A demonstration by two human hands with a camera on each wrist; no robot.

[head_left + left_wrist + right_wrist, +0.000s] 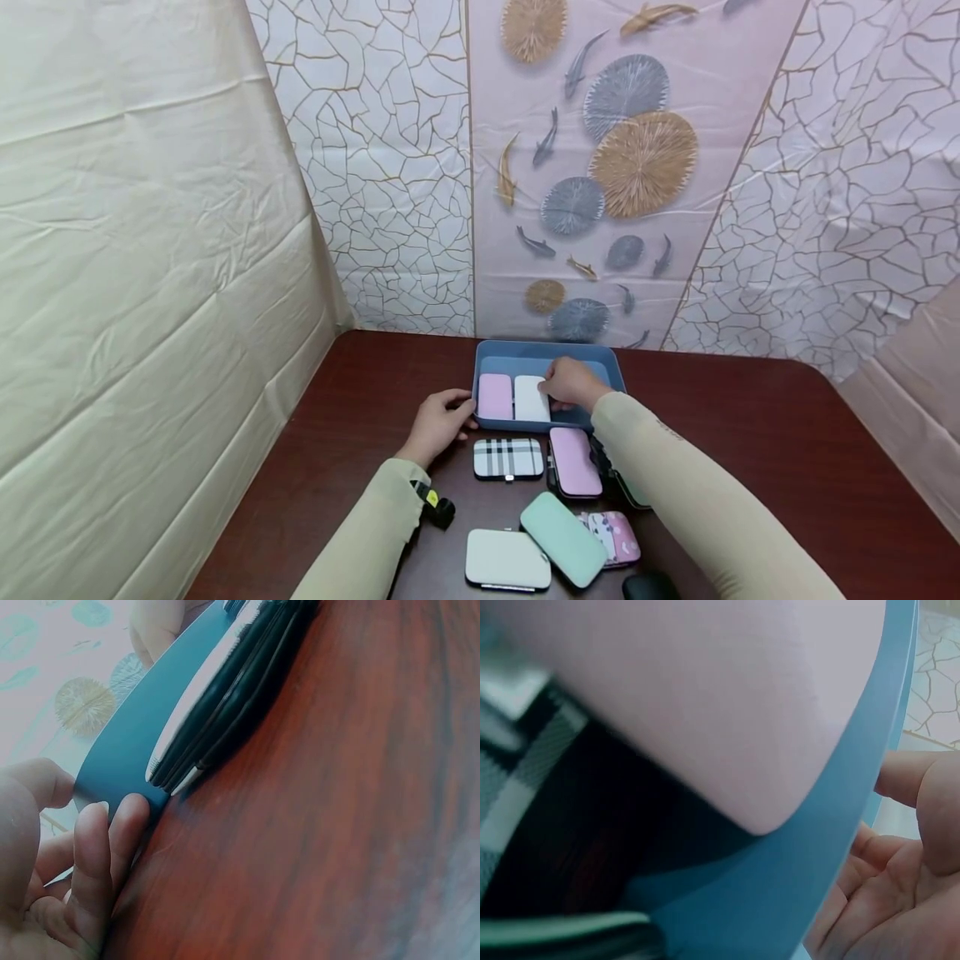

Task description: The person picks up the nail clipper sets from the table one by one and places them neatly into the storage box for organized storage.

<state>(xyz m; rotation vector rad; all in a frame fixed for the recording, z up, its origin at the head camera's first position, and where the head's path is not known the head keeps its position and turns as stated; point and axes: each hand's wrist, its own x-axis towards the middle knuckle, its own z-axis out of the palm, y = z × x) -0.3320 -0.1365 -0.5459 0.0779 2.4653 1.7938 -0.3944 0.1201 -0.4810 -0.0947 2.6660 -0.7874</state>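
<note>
My right hand [575, 382] reaches into a shallow blue tray [617, 367] and pinches the right edge of a white clasp case [531, 398]. A pink clasp case [495, 396] lies in the tray just left of the white one. At the tray's front left corner is my left hand [441, 423], with thumb and fingers around the rim. The left wrist view shows the left thumb [52, 784] against the tray's edge. In the right wrist view the right hand [900, 862] is partly hidden by the tray wall.
In front of the tray lie a plaid case [508, 458], another pink case [576, 463], a mint case [564, 539] overlapping a patterned pink case [617, 537], and a cream case [507, 559]. A dark object [650, 586] sits at the near edge. Curtains border the table [300, 500].
</note>
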